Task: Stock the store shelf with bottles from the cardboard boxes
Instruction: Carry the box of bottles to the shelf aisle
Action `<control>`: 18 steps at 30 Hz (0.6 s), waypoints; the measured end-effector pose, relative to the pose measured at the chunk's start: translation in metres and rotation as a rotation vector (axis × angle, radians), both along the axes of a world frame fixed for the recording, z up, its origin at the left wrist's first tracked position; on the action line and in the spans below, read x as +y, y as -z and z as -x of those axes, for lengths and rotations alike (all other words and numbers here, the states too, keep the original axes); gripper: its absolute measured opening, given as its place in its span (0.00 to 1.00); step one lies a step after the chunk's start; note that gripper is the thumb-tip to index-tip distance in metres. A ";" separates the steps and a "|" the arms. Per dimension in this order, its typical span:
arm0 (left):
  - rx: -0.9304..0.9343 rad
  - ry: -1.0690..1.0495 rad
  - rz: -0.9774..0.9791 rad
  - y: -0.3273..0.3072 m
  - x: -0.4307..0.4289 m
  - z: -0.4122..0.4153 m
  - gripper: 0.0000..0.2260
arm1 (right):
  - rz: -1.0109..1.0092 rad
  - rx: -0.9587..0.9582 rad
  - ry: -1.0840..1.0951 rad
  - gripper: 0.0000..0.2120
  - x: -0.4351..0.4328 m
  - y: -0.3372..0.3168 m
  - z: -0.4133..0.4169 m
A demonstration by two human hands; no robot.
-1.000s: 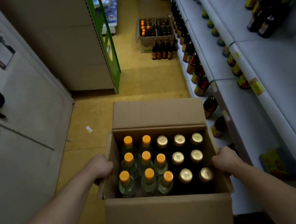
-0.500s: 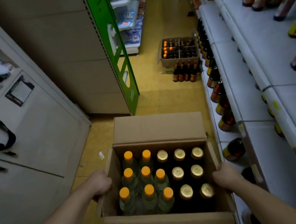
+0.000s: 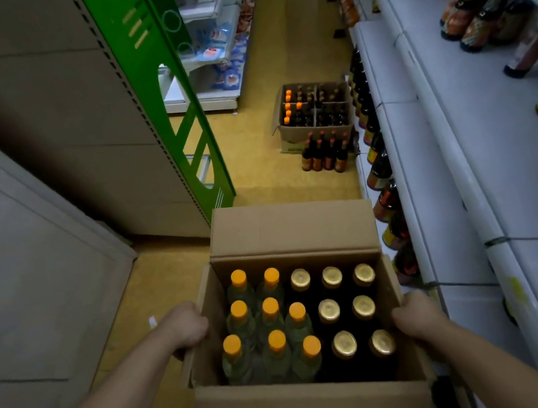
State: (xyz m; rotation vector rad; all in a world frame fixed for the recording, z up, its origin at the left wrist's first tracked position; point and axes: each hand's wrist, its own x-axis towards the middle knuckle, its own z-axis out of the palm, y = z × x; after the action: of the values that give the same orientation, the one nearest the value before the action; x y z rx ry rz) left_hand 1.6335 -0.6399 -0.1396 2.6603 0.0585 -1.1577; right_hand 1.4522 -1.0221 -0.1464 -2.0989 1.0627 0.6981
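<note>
The long white shelf (image 3: 510, 151) runs down the right side and is only partly filled. The yellow floor (image 3: 257, 178) goes down the aisle. The big box (image 3: 315, 406) is right in front, close beside the shelf, and looks to be held up. A second box (image 3: 290, 139) sits far down the aisle. The big box is full, with orange-cap bottles (image 3: 270, 309) on the left and gold-cap bottles (image 3: 329, 310) on the right. The left hand (image 3: 188, 327) grips the box's left wall. The right hand (image 3: 411, 311) grips its right wall. The box looks heavy. If one grip slips, it could tip, and bottles could fall and break. It could also bump the shelf.
</note>
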 end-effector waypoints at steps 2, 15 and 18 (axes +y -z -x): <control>0.023 0.012 0.028 0.008 -0.021 -0.031 0.05 | 0.002 0.012 0.014 0.06 -0.018 0.004 -0.025; 0.040 0.096 0.044 0.019 -0.141 -0.248 0.06 | -0.021 0.037 0.154 0.05 -0.114 0.007 -0.194; -0.010 0.123 0.017 0.018 -0.168 -0.288 0.11 | -0.034 0.020 0.173 0.06 -0.140 0.009 -0.237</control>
State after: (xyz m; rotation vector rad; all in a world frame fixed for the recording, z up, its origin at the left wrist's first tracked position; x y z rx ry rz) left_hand 1.9219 -0.8078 -0.1574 2.6881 -0.1178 -1.1750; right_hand 1.6889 -1.1618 -0.1551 -1.9477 1.2183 0.6488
